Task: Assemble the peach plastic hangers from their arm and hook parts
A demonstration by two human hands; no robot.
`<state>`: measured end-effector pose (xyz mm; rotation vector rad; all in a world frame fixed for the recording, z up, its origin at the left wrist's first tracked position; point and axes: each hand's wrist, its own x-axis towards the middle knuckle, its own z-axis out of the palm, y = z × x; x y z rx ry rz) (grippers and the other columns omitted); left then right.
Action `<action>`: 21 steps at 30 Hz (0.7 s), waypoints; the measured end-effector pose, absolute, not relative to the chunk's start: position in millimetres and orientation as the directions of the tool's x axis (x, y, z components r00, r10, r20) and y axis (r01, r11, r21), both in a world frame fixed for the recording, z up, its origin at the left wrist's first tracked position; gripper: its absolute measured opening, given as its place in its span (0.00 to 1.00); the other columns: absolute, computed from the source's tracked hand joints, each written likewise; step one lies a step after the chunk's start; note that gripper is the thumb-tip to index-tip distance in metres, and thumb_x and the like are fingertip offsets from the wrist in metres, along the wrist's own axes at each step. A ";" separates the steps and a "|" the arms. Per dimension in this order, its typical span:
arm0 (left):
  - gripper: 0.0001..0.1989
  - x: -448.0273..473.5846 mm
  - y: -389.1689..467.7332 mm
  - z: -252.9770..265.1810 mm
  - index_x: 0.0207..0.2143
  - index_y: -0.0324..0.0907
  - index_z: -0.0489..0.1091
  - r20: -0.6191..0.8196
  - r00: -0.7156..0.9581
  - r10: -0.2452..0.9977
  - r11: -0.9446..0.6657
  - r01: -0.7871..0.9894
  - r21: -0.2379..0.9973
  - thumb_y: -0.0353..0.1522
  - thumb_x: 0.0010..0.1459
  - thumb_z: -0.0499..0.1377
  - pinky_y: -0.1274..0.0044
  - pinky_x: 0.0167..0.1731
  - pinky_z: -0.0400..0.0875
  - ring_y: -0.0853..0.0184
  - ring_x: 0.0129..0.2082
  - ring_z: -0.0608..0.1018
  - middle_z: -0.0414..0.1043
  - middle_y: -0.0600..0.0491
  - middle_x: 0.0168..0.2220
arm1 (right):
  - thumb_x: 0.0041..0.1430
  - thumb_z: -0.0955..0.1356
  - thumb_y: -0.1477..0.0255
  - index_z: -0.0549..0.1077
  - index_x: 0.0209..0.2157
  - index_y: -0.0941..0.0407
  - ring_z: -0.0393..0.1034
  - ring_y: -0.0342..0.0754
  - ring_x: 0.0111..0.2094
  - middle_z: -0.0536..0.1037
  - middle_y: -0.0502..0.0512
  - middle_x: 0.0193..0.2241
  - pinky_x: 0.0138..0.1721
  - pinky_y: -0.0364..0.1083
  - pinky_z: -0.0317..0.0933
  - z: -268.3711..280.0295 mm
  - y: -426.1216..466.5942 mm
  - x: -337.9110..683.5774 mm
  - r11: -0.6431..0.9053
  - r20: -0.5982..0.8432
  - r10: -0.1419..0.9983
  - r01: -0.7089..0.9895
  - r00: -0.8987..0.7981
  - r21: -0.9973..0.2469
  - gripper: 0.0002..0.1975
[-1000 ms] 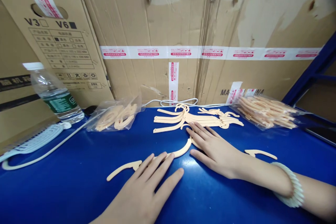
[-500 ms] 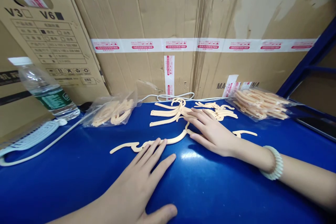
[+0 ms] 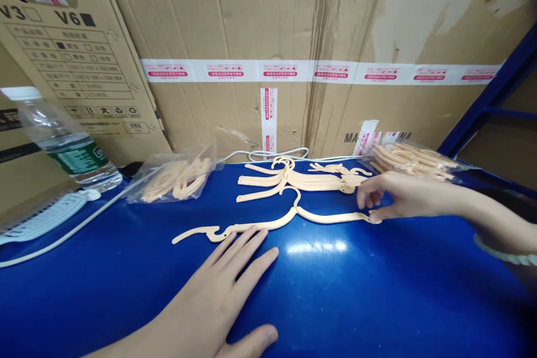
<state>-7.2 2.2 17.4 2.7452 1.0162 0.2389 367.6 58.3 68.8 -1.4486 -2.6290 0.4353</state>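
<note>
A cream folding clothes hanger [image 3: 331, 218] lies unfolded on the blue table, its hook pointing away from me. My left hand [image 3: 222, 285] rests flat with spread fingers, fingertips touching the hanger's left arm. At the far end of the right arm, my right hand [image 3: 388, 198] has thumb and fingers closed around the tip, which they partly cover. Just behind lie several more cream hangers [image 3: 314, 180], stacked together with hooks at the back. A few small cream hanger pieces [image 3: 329, 168] sit beyond that stack.
Clear bags of cream hanger parts lie at left [image 3: 176, 179] and right [image 3: 413, 159]. A water bottle [image 3: 79, 151] and a pale blue hairbrush [image 3: 46, 218] stand or lie at the left. A white cable [image 3: 104, 212] crosses there. Cardboard [image 3: 235, 22] walls the back.
My right hand has moved right from the hanger's middle to its right tip and closed there. My left hand stays on the left arm. The view has shifted slightly.
</note>
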 end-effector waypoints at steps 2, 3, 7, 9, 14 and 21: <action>0.34 -6.6 1.4 17.8 0.66 0.47 0.55 0.061 0.750 0.659 -0.741 0.633 0.224 0.46 0.60 0.57 0.49 0.58 0.57 0.41 0.65 0.57 0.49 0.44 0.68 | 0.57 0.66 0.69 0.78 0.28 0.56 0.71 0.42 0.28 0.76 0.46 0.24 0.31 0.40 0.62 64.5 62.0 365.7 0.485 -0.079 0.844 0.818 -0.530 -0.309 0.10; 0.34 -6.2 0.9 18.5 0.66 0.47 0.55 0.051 0.748 0.661 -0.739 0.639 0.214 0.47 0.60 0.57 0.49 0.57 0.58 0.42 0.65 0.57 0.49 0.44 0.68 | 0.57 0.66 0.70 0.77 0.27 0.56 0.71 0.43 0.27 0.76 0.47 0.24 0.30 0.40 0.62 62.9 64.2 365.0 0.478 -0.092 0.845 0.822 -0.526 -0.309 0.09; 0.32 -4.1 0.2 23.0 0.65 0.46 0.57 0.033 0.738 0.674 -0.731 0.659 0.175 0.46 0.61 0.55 0.50 0.57 0.60 0.44 0.64 0.59 0.50 0.44 0.67 | 0.56 0.68 0.68 0.76 0.28 0.56 0.72 0.46 0.29 0.77 0.50 0.25 0.30 0.42 0.63 60.3 71.9 365.9 0.436 -0.179 0.848 0.849 -0.499 -0.298 0.07; 0.32 -3.8 0.9 24.3 0.65 0.45 0.58 0.036 0.743 0.668 -0.737 0.654 0.169 0.47 0.61 0.55 0.51 0.56 0.60 0.44 0.63 0.61 0.51 0.43 0.67 | 0.58 0.67 0.66 0.76 0.29 0.56 0.73 0.48 0.30 0.78 0.51 0.27 0.32 0.43 0.63 60.1 73.8 368.2 0.413 -0.210 0.855 0.867 -0.475 -0.277 0.09; 0.32 -7.8 2.3 21.4 0.64 0.46 0.59 0.094 0.757 0.646 -0.760 0.628 0.168 0.46 0.61 0.56 0.54 0.56 0.62 0.46 0.63 0.64 0.53 0.44 0.66 | 0.63 0.62 0.63 0.76 0.33 0.56 0.72 0.48 0.29 0.79 0.54 0.29 0.31 0.44 0.63 60.3 79.1 383.4 0.431 -0.020 0.898 0.887 -0.440 -0.169 0.15; 0.27 -11.1 4.1 20.1 0.62 0.45 0.62 0.145 0.829 0.540 -0.835 0.507 0.215 0.41 0.63 0.56 0.63 0.58 0.64 0.53 0.62 0.66 0.59 0.48 0.65 | 0.64 0.60 0.71 0.76 0.38 0.60 0.71 0.53 0.36 0.79 0.62 0.35 0.38 0.48 0.62 50.2 102.7 417.9 0.261 0.354 0.896 0.963 -0.269 0.072 0.14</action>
